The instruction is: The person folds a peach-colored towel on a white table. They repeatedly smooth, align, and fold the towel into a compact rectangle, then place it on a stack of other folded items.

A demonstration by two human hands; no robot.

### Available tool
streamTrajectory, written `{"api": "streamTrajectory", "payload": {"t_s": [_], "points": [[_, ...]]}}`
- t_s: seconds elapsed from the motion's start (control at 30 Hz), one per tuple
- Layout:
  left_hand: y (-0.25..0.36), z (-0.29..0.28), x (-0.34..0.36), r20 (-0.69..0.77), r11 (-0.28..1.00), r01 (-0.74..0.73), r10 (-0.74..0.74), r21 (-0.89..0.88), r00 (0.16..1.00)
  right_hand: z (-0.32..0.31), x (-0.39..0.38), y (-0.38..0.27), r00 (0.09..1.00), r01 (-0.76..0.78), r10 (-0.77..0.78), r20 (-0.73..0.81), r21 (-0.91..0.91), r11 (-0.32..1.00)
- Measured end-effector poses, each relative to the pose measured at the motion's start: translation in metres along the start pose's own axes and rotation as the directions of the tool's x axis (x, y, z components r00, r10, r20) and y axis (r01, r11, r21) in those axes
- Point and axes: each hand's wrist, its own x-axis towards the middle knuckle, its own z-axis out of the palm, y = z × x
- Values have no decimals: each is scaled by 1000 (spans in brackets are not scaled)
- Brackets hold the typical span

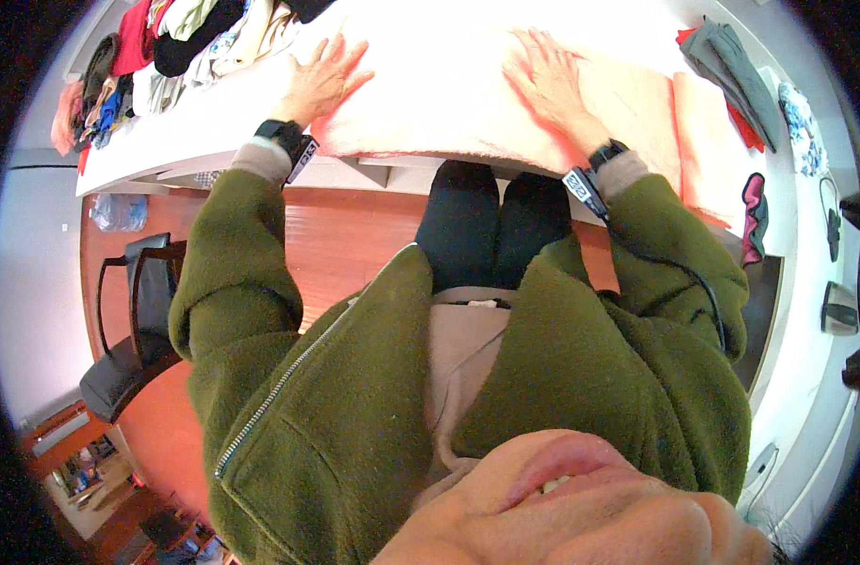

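Note:
A pale pink, plush-looking cloth (430, 127) lies spread flat over the white table (119, 174), its near edge along the table's front. Glare washes out its middle and far part. My left hand (322, 81) rests palm down at the cloth's left part, fingers spread. On the right part, my right hand (550, 83) lies flat with its fingers stretched out and slightly apart. Neither hand grips anything. Further right, a narrow strip of pink cloth (707, 141) shows a raised edge, perhaps a fold; whether it is one piece with the rest I cannot tell.
Mixed clothes (180, 42) are heaped at the far left. Folded grey trousers (731, 71) lie over something red at the far right, near a blue-and-white patterned cloth (803, 127). A pink-and-black item (754, 218) sits at the right edge. A black chair (138, 320) stands behind left.

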Motion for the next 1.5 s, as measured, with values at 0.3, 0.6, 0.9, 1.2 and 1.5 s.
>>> {"api": "streamTrajectory", "payload": {"t_s": [0.3, 0.6, 0.9, 1.2, 1.5], "points": [[44, -59, -74, -182, 760, -267, 196, -592, 964, -82, -92, -36, 960, 109, -152, 234, 186, 976], [69, -56, -91, -181, 804, -199, 115, -561, 977, -68, -104, -52, 977, 118, -101, 187, -84, 989], [76, -56, -89, -152, 782, -140, 58, -608, 987, -69, -103, -55, 988, 86, -85, 131, -8, 996], [61, -63, -83, -123, 700, -199, 158, -685, 980, -74, -99, -51, 971, 102, -100, 219, 1, 995], [60, -74, -67, -130, 706, -94, 3, -702, 991, -79, -79, -55, 979, 138, -141, 146, 31, 990]]}}
